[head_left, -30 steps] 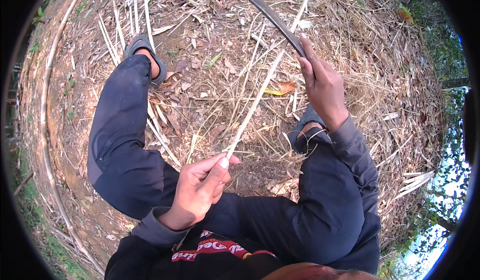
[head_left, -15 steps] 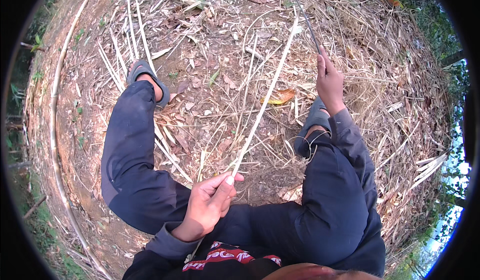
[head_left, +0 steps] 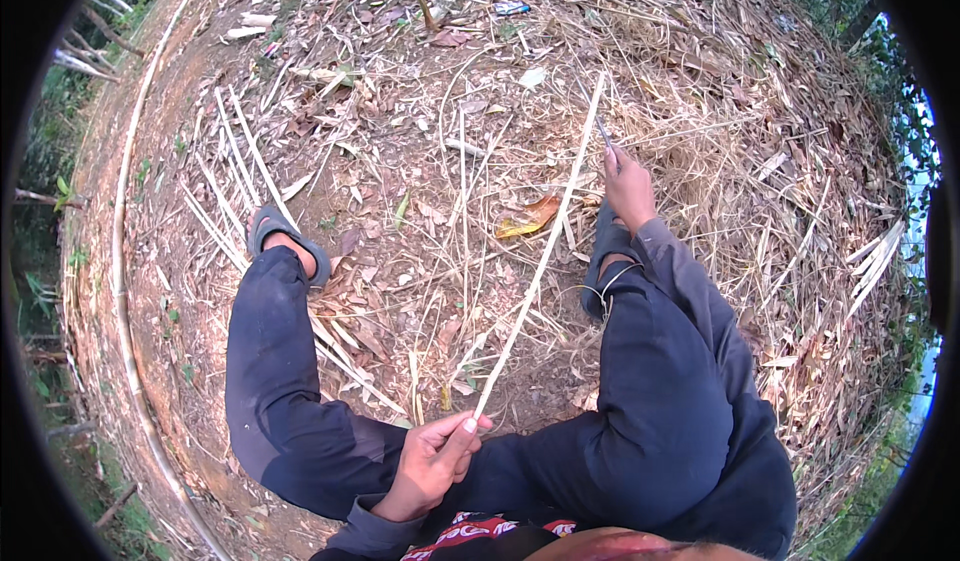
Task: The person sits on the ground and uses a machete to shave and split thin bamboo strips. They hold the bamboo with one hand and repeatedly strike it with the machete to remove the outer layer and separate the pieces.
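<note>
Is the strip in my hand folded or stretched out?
Stretched out: the bamboo strip runs nearly straight from the left hand past the yellowish leaf.

bright daylight, dark corners, curved fisheye edges

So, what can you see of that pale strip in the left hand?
The pale strip is long, thin and nearly straight, apparently split bamboo or wood. The left hand pinches its near end; it slants forward and rightward, its far end beside the blade in the right hand. Whether they touch is unclear.
</note>
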Demonstrator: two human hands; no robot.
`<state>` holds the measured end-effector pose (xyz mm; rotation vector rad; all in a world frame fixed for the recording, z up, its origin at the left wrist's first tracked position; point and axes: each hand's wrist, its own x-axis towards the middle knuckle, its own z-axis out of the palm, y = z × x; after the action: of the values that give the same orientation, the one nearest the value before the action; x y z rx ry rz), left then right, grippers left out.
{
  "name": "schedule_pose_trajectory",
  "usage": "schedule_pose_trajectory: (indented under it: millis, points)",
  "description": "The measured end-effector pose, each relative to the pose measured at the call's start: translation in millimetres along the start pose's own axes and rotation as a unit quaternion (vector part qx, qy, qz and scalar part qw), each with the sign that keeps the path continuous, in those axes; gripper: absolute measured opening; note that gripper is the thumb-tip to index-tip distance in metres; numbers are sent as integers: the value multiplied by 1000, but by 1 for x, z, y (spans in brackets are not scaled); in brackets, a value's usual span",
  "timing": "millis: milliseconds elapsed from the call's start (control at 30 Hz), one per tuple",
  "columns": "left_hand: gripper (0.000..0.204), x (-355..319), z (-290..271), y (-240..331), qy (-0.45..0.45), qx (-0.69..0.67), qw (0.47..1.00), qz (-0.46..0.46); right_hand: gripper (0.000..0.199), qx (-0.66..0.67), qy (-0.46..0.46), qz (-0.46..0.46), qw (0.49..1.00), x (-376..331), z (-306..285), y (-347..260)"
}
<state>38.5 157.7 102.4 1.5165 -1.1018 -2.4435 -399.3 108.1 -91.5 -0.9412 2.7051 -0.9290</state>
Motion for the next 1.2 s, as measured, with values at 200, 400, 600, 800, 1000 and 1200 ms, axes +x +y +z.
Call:
schedule_pose_trajectory:
  millis: [200, 400, 600, 800, 1000, 1200]
  points:
    - [15, 2, 10, 14, 49, -68, 994, 71, 50, -119, -125, -42, 984, -32, -19, 18]
    - [15, -22, 3, 59, 48, -96, 968, 227, 55, -108, -124, -17, 986, -30, -18, 19]
    - [25, -42, 19, 132, -24, -54, 974, 220, 59, -29, -141, -14, 989, -20, -26, 10]
    - [22, -48, 17, 225, -116, -35, 955, 271, 55, -133, -32, -194, 971, 47, -147, -106]
    - [23, -30, 19, 234, -112, -60, 932, 339, 59, -134, 136, -340, 921, 112, -278, -297]
    - [23, -26, 20, 209, -120, -144, 921, 343, 52, 372, 31, -332, 866, 72, -256, -334]
